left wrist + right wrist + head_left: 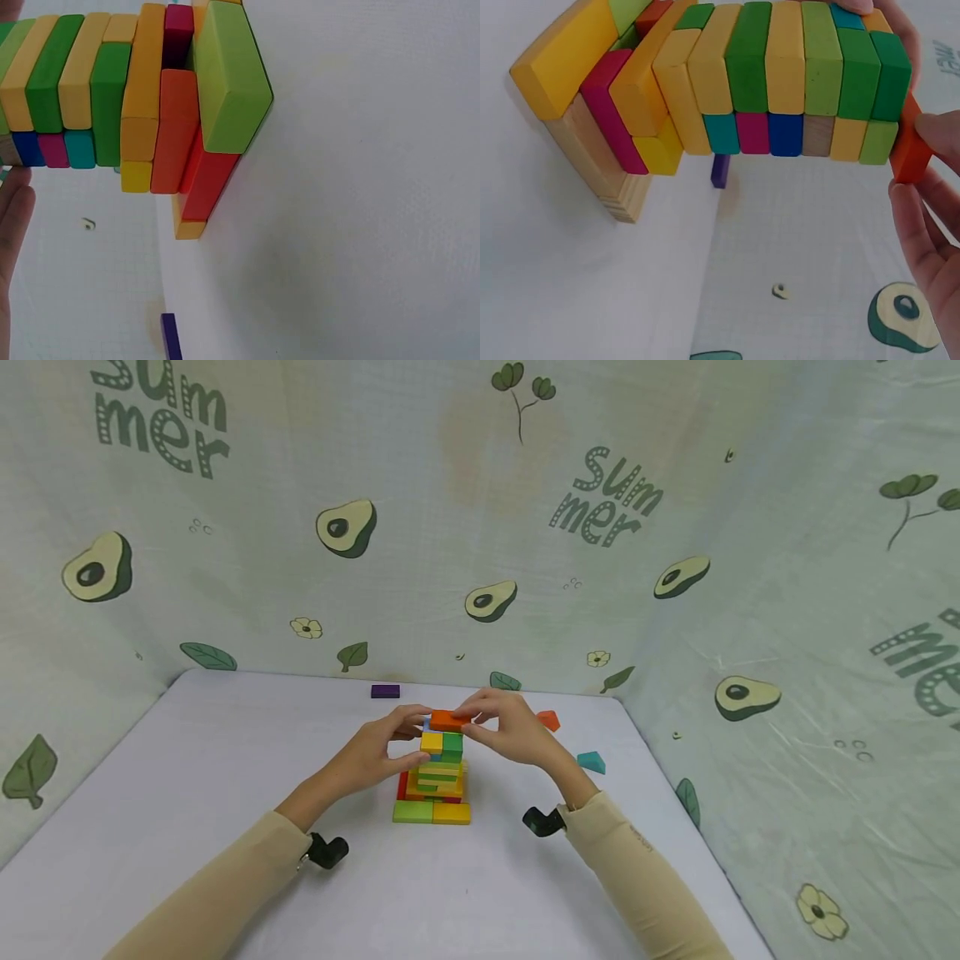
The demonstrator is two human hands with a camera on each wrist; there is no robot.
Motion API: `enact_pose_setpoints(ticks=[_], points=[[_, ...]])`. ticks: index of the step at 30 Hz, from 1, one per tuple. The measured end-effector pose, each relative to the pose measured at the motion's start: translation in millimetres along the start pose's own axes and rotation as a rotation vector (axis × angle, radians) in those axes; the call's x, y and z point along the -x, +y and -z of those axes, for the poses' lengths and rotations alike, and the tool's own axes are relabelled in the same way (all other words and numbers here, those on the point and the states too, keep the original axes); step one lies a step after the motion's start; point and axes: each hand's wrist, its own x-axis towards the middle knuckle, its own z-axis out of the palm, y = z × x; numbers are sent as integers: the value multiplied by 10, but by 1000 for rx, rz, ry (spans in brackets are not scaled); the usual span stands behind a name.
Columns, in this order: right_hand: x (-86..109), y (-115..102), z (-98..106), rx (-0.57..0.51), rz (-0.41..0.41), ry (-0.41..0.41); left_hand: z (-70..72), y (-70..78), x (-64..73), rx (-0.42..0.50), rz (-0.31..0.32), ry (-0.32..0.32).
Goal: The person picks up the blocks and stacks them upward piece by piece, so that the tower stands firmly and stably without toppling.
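Observation:
A tall tower of coloured wooden blocks (441,772) stands on the table on a wider base. My right hand (508,728) pinches an orange block (444,721) lying flat at the top of the tower; the right wrist view shows the thumb and fingers on that orange block (909,154). My left hand (369,750) is at the tower's upper left side, its thumb at the near face and its fingers extended toward the far side. Its fingers (16,214) lie beside the top layers in the left wrist view. Part of their contact is hidden.
A purple block (386,692) lies near the table's back edge. To the right are a red-orange block (549,720) and a teal block (591,762). A light-green block (412,812) and a yellow block (452,813) form the base's front. Patterned cloth (420,602) hangs behind.

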Motion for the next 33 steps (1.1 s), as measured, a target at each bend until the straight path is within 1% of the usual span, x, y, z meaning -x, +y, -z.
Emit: enact_pose_setpoints(ticks=[6, 15, 20, 23, 27, 33], points=[[19, 45, -109, 21, 16, 54, 7, 11, -1, -10, -13, -1], [69, 96, -225, -55, -10, 102, 3, 0, 10, 0, -17, -4], [77, 81, -270, -118, -21, 133, 0, 4, 11, -3, -15, 3], [85, 70, -286, -136, -25, 145, -4, 4, 8, -7, -20, 7], [109, 66, -297, -146, -39, 137, -2, 2, 10, -5, -32, 8], [165, 78, -310, -171, -41, 60, 13, 9, 16, 0, -44, 8]])
